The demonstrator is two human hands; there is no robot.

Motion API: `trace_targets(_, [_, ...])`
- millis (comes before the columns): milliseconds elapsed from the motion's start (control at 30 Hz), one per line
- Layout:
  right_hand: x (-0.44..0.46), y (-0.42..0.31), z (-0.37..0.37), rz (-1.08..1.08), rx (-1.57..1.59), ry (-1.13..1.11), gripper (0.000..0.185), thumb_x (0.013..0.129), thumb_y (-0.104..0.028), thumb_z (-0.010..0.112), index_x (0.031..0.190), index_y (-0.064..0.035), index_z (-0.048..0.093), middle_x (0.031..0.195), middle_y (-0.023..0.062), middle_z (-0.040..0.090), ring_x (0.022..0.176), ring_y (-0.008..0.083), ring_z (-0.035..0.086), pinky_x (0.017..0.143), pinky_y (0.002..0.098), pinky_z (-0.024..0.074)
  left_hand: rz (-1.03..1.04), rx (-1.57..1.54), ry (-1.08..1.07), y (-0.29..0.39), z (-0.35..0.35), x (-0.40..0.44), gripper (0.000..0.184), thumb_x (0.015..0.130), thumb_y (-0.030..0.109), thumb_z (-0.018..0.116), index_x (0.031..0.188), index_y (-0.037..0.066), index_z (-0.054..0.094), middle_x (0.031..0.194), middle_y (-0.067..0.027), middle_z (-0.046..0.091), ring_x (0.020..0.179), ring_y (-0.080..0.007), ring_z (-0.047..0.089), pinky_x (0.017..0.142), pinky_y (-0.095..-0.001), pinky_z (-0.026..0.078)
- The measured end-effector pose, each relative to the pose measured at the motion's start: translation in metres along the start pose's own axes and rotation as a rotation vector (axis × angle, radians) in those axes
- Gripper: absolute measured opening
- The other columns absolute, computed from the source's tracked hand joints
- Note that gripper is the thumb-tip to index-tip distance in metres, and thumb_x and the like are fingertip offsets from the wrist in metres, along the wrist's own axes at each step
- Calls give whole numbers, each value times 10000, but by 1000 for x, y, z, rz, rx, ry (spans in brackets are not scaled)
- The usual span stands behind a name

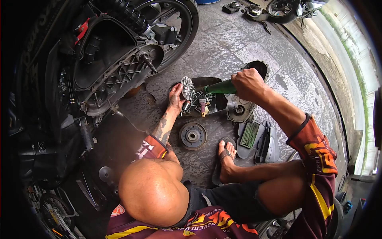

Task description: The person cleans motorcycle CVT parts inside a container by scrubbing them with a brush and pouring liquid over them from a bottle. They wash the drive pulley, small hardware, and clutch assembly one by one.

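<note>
My left hand (pixel 175 96) holds a silver finned fan pulley (pixel 187 88) upright by its edge, at the left end of a dark tray-like cover (pixel 219 104). My right hand (pixel 248 82) is wrapped round the wide end of a green bottle (pixel 221 87), which is tilted with its narrow end pointing left toward the pulley. Whether anything comes out of the bottle cannot be made out. Below the bottle, several metal tools and a tool with a yellow and purple handle (pixel 203 108) lie in the cover. A round metal clutch drum (pixel 192 136) rests on the floor nearer me.
At the left stands a scooter with an exposed engine case (pixel 115 67), a protruding shaft (pixel 148 61) and a rear wheel (pixel 187 24). A metal engine cover (pixel 240 109), a green air filter (pixel 250 134) and black plastic covers (pixel 268 143) lie to the right. My sandaled foot (pixel 227 153) is close by.
</note>
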State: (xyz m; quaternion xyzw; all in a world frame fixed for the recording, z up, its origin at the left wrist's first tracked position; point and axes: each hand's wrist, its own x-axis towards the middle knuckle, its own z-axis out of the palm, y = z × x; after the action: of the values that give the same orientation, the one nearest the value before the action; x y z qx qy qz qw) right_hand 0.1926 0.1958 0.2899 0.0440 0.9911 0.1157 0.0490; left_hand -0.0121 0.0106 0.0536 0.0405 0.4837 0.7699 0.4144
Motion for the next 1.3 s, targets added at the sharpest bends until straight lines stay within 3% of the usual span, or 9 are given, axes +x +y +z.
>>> trace_targets(400, [2, 4, -3, 52, 22, 5, 68, 695, -97, 661, 721, -56, 708, 722, 129, 693, 724, 281, 710, 629, 388, 545, 16, 6, -23, -1, -4, 0, 316, 953, 291, 631, 1209, 125, 547, 1131, -65, 630, 1011, -224, 659, 701, -469, 616])
trace_targets(467, [3, 6, -3, 76, 4, 52, 76, 696, -96, 656, 727, -51, 709, 726, 131, 694, 731, 280, 711, 629, 389, 546, -6, 4, -14, -2, -2, -1, 360, 943, 361, 647, 1212, 136, 564, 1063, -22, 664, 974, -169, 655, 785, -437, 539])
trace_targets(700, [4, 8, -3, 46, 17, 40, 86, 697, -101, 652, 730, -42, 706, 717, 137, 690, 713, 294, 709, 622, 396, 547, -130, 130, 13, -3, -6, 2, 490, 932, 539, 607, 1212, 138, 634, 1153, -18, 675, 1019, -152, 653, 851, -421, 527])
trace_targets(800, [5, 5, -6, 54, 32, 88, 91, 699, -107, 650, 734, -43, 702, 710, 143, 687, 702, 297, 707, 616, 400, 546, -175, 116, 63, -2, -4, -1, 529, 924, 503, 634, 1242, 80, 613, 1131, -73, 693, 987, -189, 693, 792, -380, 607])
trace_targets(1300, [5, 7, -8, -4, 41, 85, 105, 709, -112, 652, 770, -44, 704, 739, 136, 697, 732, 297, 713, 626, 395, 551, -216, 21, -17, -6, -6, 3, 472, 962, 444, 604, 1227, 54, 616, 1092, -70, 699, 937, -172, 697, 806, -352, 596])
